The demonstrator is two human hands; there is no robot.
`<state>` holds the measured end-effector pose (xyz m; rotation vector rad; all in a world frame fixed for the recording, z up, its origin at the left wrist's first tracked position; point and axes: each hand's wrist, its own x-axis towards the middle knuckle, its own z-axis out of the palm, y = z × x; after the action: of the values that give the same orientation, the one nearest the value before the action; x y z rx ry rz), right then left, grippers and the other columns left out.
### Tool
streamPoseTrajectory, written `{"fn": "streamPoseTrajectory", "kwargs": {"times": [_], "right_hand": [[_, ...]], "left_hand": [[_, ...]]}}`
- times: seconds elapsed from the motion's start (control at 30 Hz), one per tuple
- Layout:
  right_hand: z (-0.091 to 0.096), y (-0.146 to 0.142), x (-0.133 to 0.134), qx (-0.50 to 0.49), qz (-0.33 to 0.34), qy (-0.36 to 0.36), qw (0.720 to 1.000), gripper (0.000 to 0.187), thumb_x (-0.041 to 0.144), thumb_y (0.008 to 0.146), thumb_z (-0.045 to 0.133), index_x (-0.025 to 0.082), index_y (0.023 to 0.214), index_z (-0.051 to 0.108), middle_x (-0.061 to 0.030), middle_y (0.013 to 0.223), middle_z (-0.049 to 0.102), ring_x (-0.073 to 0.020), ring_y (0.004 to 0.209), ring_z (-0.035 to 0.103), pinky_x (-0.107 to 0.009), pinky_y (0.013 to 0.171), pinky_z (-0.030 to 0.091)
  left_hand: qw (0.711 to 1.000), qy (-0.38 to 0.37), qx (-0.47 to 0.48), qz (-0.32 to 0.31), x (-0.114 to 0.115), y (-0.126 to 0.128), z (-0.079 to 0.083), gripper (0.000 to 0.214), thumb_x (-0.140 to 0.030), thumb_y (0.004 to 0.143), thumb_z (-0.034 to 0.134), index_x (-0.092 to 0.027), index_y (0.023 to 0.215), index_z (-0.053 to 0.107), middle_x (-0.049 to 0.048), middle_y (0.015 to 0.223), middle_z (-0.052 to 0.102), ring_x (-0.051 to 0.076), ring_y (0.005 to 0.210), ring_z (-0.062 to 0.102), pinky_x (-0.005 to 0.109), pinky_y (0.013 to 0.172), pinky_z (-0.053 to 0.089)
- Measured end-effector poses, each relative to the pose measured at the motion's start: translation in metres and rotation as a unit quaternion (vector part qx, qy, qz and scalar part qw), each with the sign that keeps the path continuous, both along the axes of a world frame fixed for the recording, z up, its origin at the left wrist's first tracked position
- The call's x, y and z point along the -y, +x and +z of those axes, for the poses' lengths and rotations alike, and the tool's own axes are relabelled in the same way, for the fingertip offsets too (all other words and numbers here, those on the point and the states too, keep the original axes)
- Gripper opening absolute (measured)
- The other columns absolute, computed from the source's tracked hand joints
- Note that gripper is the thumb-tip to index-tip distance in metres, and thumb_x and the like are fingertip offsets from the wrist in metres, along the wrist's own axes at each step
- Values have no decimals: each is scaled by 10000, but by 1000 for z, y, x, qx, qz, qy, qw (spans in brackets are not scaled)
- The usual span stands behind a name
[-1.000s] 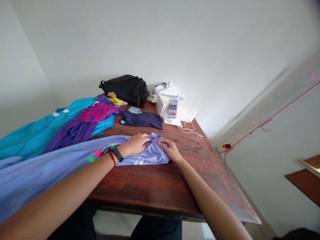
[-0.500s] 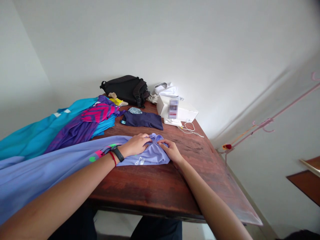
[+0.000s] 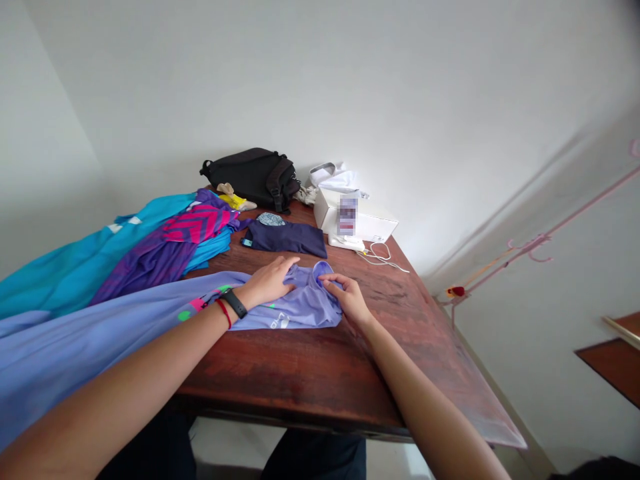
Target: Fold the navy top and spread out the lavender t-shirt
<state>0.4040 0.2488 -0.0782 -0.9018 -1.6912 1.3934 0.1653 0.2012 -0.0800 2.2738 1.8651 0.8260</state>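
A lavender garment [image 3: 150,319] with green, pink and white prints runs from the left edge across the table, its neck opening at the right end. My left hand [image 3: 270,280], with a black band and a red string at the wrist, rests on it near the neck, thumb and fingers apart. At the neck opening, the thumb and fingers of my right hand [image 3: 353,301] pinch the collar edge [image 3: 323,268]. Folds hide part of the cloth under both hands.
Behind lie a dark folded cloth [image 3: 293,240], turquoise and purple clothes [image 3: 145,250] and a black bag [image 3: 245,175]. A white box [image 3: 377,225] stands back right, with a white cable [image 3: 383,260] beside it. A pink rack [image 3: 500,267] is right of the wooden table [image 3: 280,373].
My left fingers have lifted and spread from the bunched cloth. My right hand has shifted slightly right, and the collar now stands more upright and rounder.
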Motion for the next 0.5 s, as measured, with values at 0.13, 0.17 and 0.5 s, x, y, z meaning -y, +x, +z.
{"fn": "streamPoseTrajectory", "kwargs": {"times": [0.13, 0.17, 0.5], "right_hand": [[8, 2, 6, -33, 33, -50, 998, 400, 488, 731, 806, 197, 1002, 777, -50, 926, 762, -199, 769, 670, -302, 716, 526], [10, 2, 7, -36, 40, -59, 997, 419, 489, 723, 812, 197, 1021, 774, -55, 932, 763, -204, 769, 675, -306, 709, 533], [18, 5, 13, 3, 135, -35, 990, 657, 427, 743, 818, 256, 1347, 625, -55, 1188, 715, -241, 984, 685, -343, 849, 558]], "left_hand": [[999, -34, 2, 36, -2, -11, 6, 492, -339, 810, 725, -234, 1283, 638, 87, 1103, 742, 293, 997, 710, 339, 817, 535], [998, -40, 3, 47, -3, -12, 8, 421, -322, 808, 715, -238, 1218, 673, 76, 1033, 754, 284, 930, 718, 325, 764, 527], [975, 101, 110, 163, -3, -16, 25, 72, -230, 821, 611, -236, 885, 579, -16, 696, 622, 189, 626, 603, 260, 554, 345]]}}
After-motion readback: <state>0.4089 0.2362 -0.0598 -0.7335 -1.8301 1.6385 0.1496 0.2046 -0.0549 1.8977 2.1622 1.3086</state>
